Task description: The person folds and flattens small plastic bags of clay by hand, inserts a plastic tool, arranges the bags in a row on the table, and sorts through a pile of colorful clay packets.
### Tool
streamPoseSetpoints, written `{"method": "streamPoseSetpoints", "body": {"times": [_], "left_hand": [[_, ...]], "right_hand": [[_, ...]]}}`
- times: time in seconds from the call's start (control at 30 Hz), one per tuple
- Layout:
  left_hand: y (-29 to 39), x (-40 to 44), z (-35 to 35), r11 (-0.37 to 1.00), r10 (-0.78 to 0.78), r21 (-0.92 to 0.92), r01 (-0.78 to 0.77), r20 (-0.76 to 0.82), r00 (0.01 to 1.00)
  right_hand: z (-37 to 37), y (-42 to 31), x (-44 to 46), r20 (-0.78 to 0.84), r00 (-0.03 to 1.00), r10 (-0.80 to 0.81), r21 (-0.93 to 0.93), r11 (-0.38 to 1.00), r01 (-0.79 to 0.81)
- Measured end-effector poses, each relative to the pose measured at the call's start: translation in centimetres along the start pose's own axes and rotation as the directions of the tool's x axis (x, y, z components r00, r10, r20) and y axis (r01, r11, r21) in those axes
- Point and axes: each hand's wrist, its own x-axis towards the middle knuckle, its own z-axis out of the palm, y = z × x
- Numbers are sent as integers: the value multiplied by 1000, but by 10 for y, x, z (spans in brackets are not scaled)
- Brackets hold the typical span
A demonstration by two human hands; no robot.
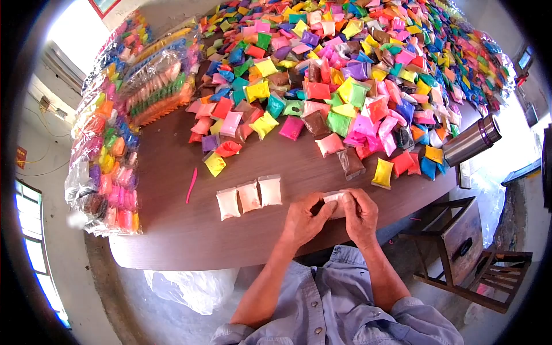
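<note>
Both my hands meet over the front of the brown table, pinching a small pale packet (335, 197) between them. My left hand (307, 217) is closed on its left end, thumb on top. My right hand (361, 215) grips the right end in the same way. Parts of the packet are hidden by my fingers. Just to the left, a row of three pale pink packets lies flat: one packet (228, 203), a middle packet (249, 196) and a right packet (270, 190).
A large heap of coloured packets (345, 86) covers the table's (167, 230) far side. Bagged packets (106, 167) line the left edge. A pink plastic stick (191, 185) lies near the three packets. A steel flask (472, 141) lies at the right; a wooden stool (460, 241) stands below.
</note>
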Motion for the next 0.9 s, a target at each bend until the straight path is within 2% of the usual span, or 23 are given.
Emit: {"method": "streamPoseSetpoints", "body": {"times": [0.07,0.2,0.4,0.5,0.57,0.7,0.8,0.87,0.9], "left_hand": [[0,0,-1,992,-58,-115,57,-4,998],[-3,0,-1,985,-88,-154,83,-24,996],[7,2,-3,992,-101,-80,102,18,995],[7,2,-2,996,-31,-78,31,-5,1000],[5,1,-1,989,-100,-112,99,-7,995],[3,0,-2,983,-140,-114,141,11,990],[9,1,-1,988,-107,-111,107,8,994],[7,1,4,993,-30,-115,26,-36,999],[6,2,4,993,-30,-116,26,-36,999]], "right_hand": [[2,-2,1,11,998,-64,-43,997,64],[1,-10,3,47,993,-109,-81,990,113],[0,-3,-1,32,999,-23,-19,1000,23],[0,-2,-1,23,999,-23,-21,1000,24],[0,-6,0,40,998,-42,-50,998,44],[1,-8,1,44,997,-60,-49,997,62],[1,1,-2,32,998,-54,-43,998,55],[2,6,-4,6,998,59,84,995,-59],[1,5,-4,6,998,59,83,995,-59]]}}
